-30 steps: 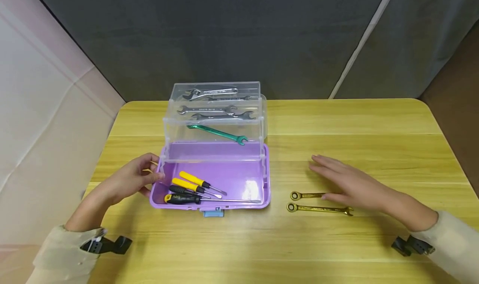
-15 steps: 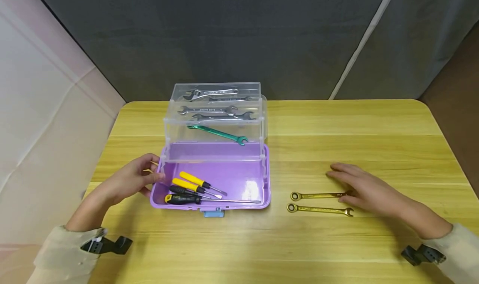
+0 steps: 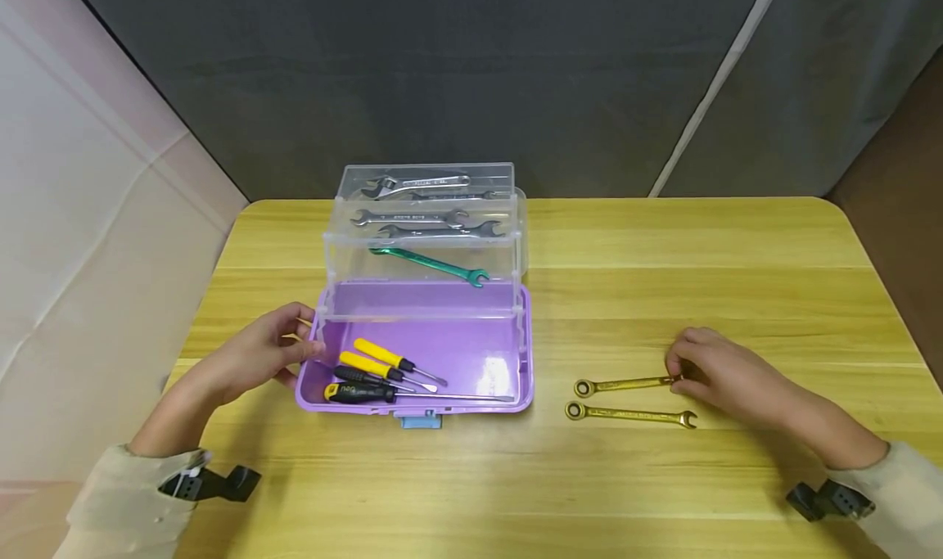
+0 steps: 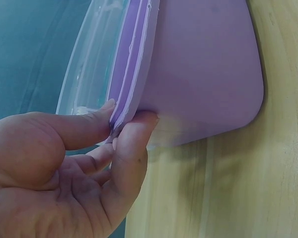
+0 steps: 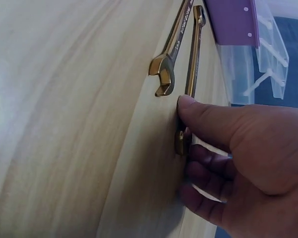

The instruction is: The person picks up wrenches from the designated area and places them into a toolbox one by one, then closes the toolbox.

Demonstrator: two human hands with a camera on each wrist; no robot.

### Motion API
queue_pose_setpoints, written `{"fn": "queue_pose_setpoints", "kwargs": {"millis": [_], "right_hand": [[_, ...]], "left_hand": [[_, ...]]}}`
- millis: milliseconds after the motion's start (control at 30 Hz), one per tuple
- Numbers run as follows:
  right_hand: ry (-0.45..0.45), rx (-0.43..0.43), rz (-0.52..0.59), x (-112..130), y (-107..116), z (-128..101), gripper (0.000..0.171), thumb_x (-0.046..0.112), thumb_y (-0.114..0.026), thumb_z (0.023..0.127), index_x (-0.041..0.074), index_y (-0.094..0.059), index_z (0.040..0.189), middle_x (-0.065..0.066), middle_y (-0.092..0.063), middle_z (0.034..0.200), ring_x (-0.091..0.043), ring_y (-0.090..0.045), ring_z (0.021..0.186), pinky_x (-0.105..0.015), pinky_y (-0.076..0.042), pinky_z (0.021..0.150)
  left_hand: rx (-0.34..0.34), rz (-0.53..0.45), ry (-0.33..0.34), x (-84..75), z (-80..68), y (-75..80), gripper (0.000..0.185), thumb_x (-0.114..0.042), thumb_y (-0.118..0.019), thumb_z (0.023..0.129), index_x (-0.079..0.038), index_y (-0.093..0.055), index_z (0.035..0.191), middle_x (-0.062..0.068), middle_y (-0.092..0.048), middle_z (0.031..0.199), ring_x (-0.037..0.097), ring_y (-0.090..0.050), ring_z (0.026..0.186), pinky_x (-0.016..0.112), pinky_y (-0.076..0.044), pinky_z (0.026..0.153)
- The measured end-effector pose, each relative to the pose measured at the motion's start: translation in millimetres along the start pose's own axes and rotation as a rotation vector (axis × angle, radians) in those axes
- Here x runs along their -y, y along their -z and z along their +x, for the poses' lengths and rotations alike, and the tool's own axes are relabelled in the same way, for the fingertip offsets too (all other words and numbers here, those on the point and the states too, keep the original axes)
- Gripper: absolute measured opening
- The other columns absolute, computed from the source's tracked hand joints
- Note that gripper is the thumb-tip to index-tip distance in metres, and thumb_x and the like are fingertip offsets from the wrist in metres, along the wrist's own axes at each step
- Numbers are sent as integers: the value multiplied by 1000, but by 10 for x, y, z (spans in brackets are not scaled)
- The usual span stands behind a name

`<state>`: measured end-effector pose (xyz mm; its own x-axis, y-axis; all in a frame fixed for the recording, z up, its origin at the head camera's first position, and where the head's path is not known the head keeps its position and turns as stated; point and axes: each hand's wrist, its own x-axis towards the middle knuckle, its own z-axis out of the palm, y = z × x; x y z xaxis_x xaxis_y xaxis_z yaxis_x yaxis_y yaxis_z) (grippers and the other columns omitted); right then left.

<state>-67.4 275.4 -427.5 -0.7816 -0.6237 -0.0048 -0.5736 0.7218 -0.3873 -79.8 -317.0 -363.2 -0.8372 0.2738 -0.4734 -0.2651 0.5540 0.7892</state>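
Ideally, the right fingers [image 3: 691,350], pinching the upper wrench [image 3: 629,385] in the frame's lower right, should lift it clear of the lower wrench [image 3: 628,414] while the left fingers [image 3: 300,351] grip the toolbox [image 3: 464,350].

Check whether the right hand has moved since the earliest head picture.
Yes: in the head view, the right hand has moved to the right, farther from the purple toolbox, and pinches the upper golden wrench.

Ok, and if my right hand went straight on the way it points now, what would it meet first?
Past the farther gold wrench it pinches, your right hand would likely meet the purple toolbox near its far right corner, or the clear trays; height is unclear.
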Motion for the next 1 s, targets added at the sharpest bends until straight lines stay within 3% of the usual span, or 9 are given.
{"fn": "queue_pose_setpoints", "kwargs": {"millis": [200,467,567,733,1000], "right_hand": [[-18,55,66,-25,24,1,28,13,-80,88,24,-54,88,14,-46,86,-6,-40,78,-22,-37,65],[-161,121,368,-49,90,8,13,13,-67,99,15,-55,94,5,-51,86,-6,-45,76,-26,-38,62],[-162,98,461,-79,90,-11,10,13,-68,99,13,-59,104,2,-54,90,-8,-46,77,-26,-39,61],[-117,43,586,-134,83,-20,28,8,-72,95,9,-65,122,-3,-57,97,-12,-47,77,-27,-41,55],[-76,-34,647,-137,18,4,24,0,-63,99,4,-69,122,3,-68,123,-5,-58,102,-22,-49,71]], "left_hand": [[-1,-8,-5,2,1,-5,41,-7,-60,102,7,-40,135,18,-52,106,27,-67,88,37,-62,66],[0,-16,-4,-11,-10,-12,40,-7,-60,102,8,-40,134,19,-52,106,27,-68,87,38,-62,66],[1,-15,-6,-12,-11,-11,41,-7,-60,102,8,-40,134,19,-52,106,27,-68,87,38,-62,66],[1,-13,-7,-1,-8,-4,40,-7,-60,102,7,-40,134,19,-52,106,27,-68,87,38,-63,66],[-2,-15,-1,8,-5,-4,40,-8,-61,102,7,-41,134,19,-53,106,27,-68,87,37,-62,66]]}}
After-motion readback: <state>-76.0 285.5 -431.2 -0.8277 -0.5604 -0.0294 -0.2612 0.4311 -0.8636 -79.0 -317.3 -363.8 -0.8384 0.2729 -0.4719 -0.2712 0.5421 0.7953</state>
